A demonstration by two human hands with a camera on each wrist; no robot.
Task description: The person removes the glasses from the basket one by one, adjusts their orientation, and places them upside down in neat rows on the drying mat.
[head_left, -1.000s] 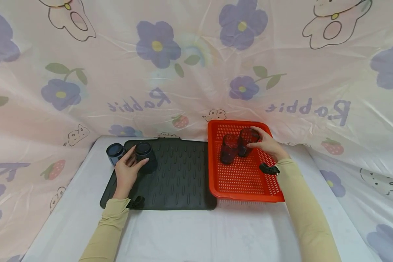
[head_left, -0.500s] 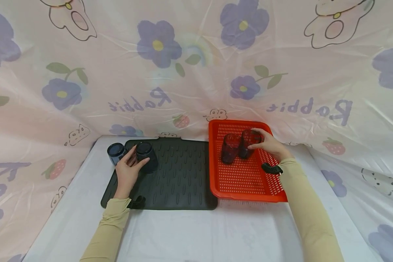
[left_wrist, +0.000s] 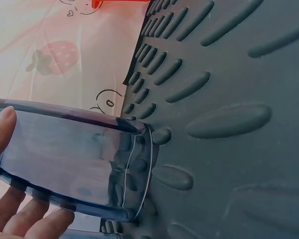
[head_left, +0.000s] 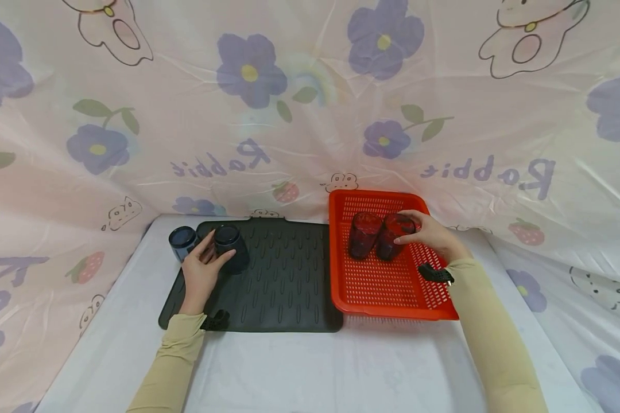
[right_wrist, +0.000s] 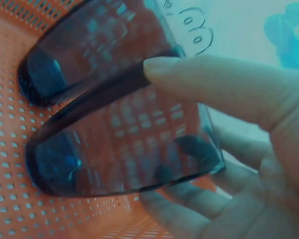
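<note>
Seen from the head camera, with twelve o'clock pointing away from us, the relation we judge most telling is at our right hand [head_left: 434, 235]: the tinted glass [head_left: 387, 241] lies at its nine o'clock, standing upright inside the red basket [head_left: 384, 310], mouth uppermost. Our fingers and thumb grip it near the rim; the right wrist view puts its long axis from base at about eight o'clock to rim at between two and three. A second tinted glass [head_left: 363, 238] stands just beside it at nine o'clock; whether the two touch low down, we cannot tell. Our left hand [head_left: 198, 278] is well apart, round toward nine o'clock, so the right is clearly nearer the basket. That left hand holds a dark blue glass [head_left: 237, 244] at its one o'clock, over the far left part of the black ridged mat [head_left: 289, 287], thumb on one side and fingers on the other; another blue glass [head_left: 182, 238] sits at our left hand's eleven o'clock. Mat and basket both rest on the white worktop [head_left: 289, 367]. For writing, we read "Rabbit" twice, mirror-reversed, on the patterned curtain [head_left: 310, 132], with larger letters cut off at nine o'clock. We can make out no brand or label on glasses, basket or mat.
</note>
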